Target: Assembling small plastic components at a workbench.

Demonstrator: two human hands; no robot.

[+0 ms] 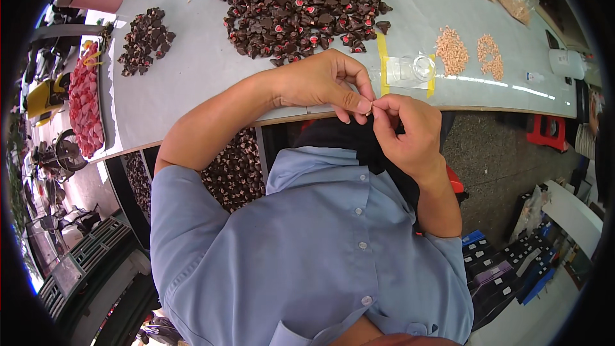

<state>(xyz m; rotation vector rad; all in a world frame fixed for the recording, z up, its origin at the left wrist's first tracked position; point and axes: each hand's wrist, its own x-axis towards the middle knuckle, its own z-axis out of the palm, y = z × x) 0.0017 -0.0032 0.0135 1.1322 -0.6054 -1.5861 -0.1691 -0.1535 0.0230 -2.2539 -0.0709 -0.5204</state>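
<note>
Just over the near edge of the table, in the head view, my two hands are meeting fingertip to fingertip. My left hand is reaching in from the left and my right hand from the right, so a small pale piece is sitting right between them. Each grip is closing thumb and forefinger on it, the two pinches almost touching. I am not making out its long axis; it is too small and mostly covered by my fingers.

Beyond the pinch and slightly right, toward the far edge, a clear round dish is resting within yellow tape. Farther right along the near edge, two heaps are lying, a larger pale heap and a smaller pale heap; my right hand is the nearer to both. Past my left hand, a broad dark heap is spreading toward the far edge, its closest bits lying just beyond my left wrist. Nearer the table's left edge, a small dark heap is lying well apart from my grip.
</note>
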